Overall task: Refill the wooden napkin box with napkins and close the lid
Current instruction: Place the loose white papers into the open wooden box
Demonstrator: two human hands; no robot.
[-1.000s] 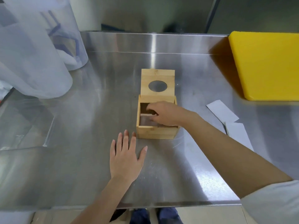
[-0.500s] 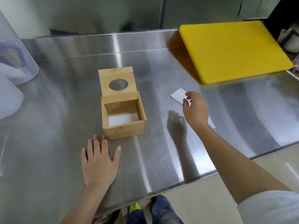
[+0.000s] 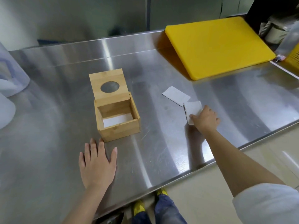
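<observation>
Napkin box (image 3: 118,120) bamboo, lid (image 3: 108,86) up; right hand (image 3: 205,120) grip pinching napkin (image 3: 192,109).

A yellow cutting board (image 3: 216,46) lies at the steel counter's (image 3: 161,151) far right; translucent plastic containers (image 3: 9,81) stand far left; a yellow basket (image 3: 293,58) at right edge.

Glossy scratched steel table (image 3: 161,143), matt wooden napkin box (image 3: 119,130), paper napkins (image 3: 175,95).

Light wooden napkin box (image 3: 119,120), white napkins (image 3: 192,109), yellow cutting board (image 3: 216,46), silver-grey table (image 3: 161,151)
</observation>
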